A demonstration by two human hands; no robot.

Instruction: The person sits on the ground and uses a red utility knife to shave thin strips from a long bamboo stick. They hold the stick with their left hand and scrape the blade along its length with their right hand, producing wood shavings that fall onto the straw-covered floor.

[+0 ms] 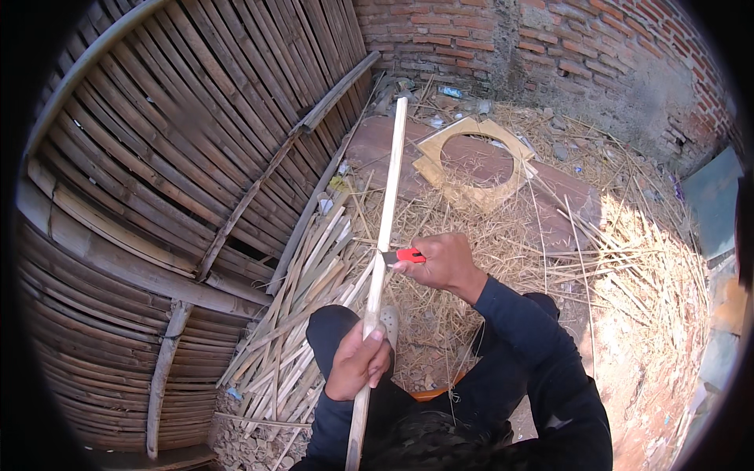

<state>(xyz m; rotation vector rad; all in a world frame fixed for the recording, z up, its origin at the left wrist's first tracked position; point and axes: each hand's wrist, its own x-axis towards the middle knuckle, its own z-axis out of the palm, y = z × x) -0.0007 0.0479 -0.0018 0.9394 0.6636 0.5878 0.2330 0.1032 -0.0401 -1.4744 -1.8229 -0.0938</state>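
Note:
A long, pale bamboo strip runs upward in front of me, leaning slightly to the right at its far end. My left hand is wrapped round its lower part, above my lap. In my right hand is a red utility knife, gripped in a closed fist. Its blade meets the strip around the middle of the strip's length, on the right side. The knife's handle is mostly hidden inside the fingers.
Split bamboo strips lie heaped to my left beside a slatted bamboo wall. Shavings cover the ground ahead and right. A board with a round hole rests on a brown panel. Brick walls stand behind.

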